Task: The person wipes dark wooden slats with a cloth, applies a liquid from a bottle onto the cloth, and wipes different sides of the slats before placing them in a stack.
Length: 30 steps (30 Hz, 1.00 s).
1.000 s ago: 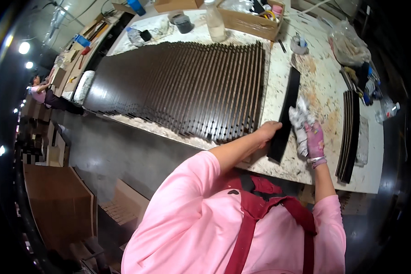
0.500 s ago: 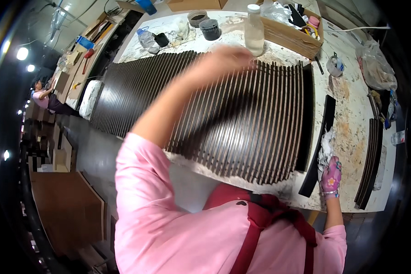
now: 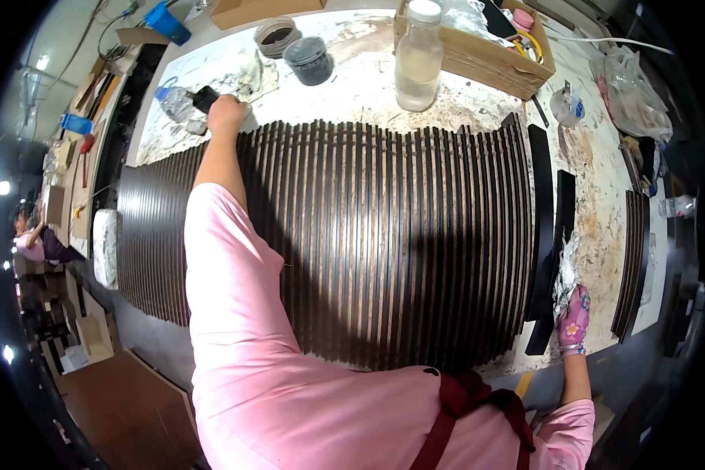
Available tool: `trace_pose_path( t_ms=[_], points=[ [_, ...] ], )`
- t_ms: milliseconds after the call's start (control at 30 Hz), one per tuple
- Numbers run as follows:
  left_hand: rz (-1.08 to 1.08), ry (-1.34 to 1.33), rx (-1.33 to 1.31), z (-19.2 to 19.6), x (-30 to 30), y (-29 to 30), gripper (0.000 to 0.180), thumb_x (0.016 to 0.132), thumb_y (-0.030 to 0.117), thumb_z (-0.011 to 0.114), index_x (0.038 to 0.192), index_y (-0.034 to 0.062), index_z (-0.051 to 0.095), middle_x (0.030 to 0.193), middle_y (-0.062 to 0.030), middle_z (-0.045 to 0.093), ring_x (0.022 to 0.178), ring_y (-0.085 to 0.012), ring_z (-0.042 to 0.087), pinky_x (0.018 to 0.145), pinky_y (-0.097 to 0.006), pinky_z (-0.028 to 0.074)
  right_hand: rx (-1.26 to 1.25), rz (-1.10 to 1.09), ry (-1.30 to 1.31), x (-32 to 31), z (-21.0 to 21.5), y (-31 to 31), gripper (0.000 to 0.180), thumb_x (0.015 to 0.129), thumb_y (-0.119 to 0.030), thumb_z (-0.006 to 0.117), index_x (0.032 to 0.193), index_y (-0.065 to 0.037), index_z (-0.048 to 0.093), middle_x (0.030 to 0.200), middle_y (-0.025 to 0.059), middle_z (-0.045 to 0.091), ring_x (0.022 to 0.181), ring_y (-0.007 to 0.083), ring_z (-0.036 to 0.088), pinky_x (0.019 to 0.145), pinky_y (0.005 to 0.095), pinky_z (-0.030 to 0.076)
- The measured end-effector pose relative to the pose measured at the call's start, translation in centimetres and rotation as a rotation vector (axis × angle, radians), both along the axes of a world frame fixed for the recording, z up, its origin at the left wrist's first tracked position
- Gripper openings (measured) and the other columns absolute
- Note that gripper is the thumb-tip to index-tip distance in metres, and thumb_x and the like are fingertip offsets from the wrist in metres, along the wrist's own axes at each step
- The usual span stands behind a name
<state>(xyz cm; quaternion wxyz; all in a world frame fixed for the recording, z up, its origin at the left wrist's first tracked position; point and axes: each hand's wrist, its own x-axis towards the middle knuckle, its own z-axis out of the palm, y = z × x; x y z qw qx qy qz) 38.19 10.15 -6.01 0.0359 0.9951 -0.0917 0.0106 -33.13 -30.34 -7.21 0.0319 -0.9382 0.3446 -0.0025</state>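
Many long dark strips with brown edges (image 3: 352, 243) lie side by side in a wide row across the white table. My bare left hand (image 3: 225, 113) is past the row's far edge, its fingers closed on a small black block-like thing (image 3: 204, 98) beside a clear plastic bottle (image 3: 176, 106). The fingertips are partly hidden. On the right, my right hand (image 3: 573, 321), in a pink flowered glove, grips a crumpled white rag (image 3: 565, 270). The rag is against a loose black strip (image 3: 552, 266). Another black strip (image 3: 539, 196) lies between it and the row.
Behind the row stand a tub of dark stuff (image 3: 309, 61), a second open tub (image 3: 276, 37), a glass bottle of cloudy liquid (image 3: 419, 59) and a cardboard box (image 3: 493, 59). Several strips (image 3: 633, 266) lie at the right edge. Another person (image 3: 33, 239) is far left.
My left hand has swung left from the row's far edge to the small black thing. My right hand still holds the rag. The whole view has shifted, bringing the row closer.
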Motion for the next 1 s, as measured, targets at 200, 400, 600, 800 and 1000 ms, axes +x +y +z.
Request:
trace_pose_path(
  t_ms=[200, 400, 600, 800, 1000],
  points=[
    [-0.234, -0.076, 0.312, -7.5, 7.7, -2.3, 0.030, 0.085, 0.028, 0.048, 0.094, 0.0045, 0.065, 0.098, -0.0204, 0.064, 0.096, -0.0355, 0.061, 0.083, -0.044, 0.048, -0.088, -0.069, 0.072, -3.2, 0.7, 1.2, 0.053, 0.073, 0.000, 0.050, 0.125, -0.001, 0.048, 0.125, 0.0225, 0.050, 0.117, 0.0348, 0.048, 0.101, 0.0390, 0.037],
    [-0.137, 0.268, -0.548, -4.5, 8.7, 4.4, 0.041, 0.088, 0.035, 0.057, 0.123, 0.0129, 0.053, 0.096, -0.0062, 0.063, 0.077, -0.0126, 0.057, 0.061, -0.025, 0.043, 0.084, -0.038, -0.217, 0.5, 1.0, -0.4, 0.024, 0.070, -0.002, 0.052, 0.094, -0.003, 0.055, 0.088, 0.0178, 0.054, 0.087, 0.0352, 0.054, 0.075, 0.0418, 0.045],
    [-0.308, 0.764, -1.390, 6.5, -13.2, -10.6, 0.042, 0.092, 0.022, 0.056, 0.127, 0.0009, 0.048, 0.121, -0.0065, 0.055, 0.107, -0.0126, 0.052, 0.096, -0.026, 0.039, 0.037, -0.137, -0.187, -0.6, 0.7, 0.1, 0.016, 0.072, -0.014, 0.057, 0.086, -0.007, 0.057, 0.087, 0.0131, 0.055, 0.086, 0.0316, 0.057, 0.073, 0.0422, 0.047],
    [-0.707, 0.709, -1.089, 12.1, -33.6, -24.3, 0.018, 0.091, 0.011, 0.058, 0.104, 0.0000, 0.057, 0.089, -0.0013, 0.057, 0.082, -0.0074, 0.051, 0.075, -0.021, 0.041, 0.274, -0.140, -0.385, -2.1, 2.9, -0.2, 0.048, 0.082, -0.030, 0.060, 0.122, -0.005, 0.050, 0.112, 0.0168, 0.053, 0.105, 0.0340, 0.052, 0.091, 0.0404, 0.044],
    [-0.847, 0.693, -1.006, 12.9, -49.6, -36.7, 0.015, 0.088, 0.007, 0.059, 0.101, -0.0012, 0.063, 0.092, -0.0020, 0.061, 0.080, -0.0071, 0.053, 0.070, -0.020, 0.043, 0.347, 0.099, -0.581, -10.2, 4.7, -3.1, 0.045, 0.087, -0.028, 0.057, 0.128, -0.013, 0.048, 0.132, 0.0139, 0.045, 0.117, 0.0294, 0.048, 0.100, 0.0381, 0.039]
  ],
)
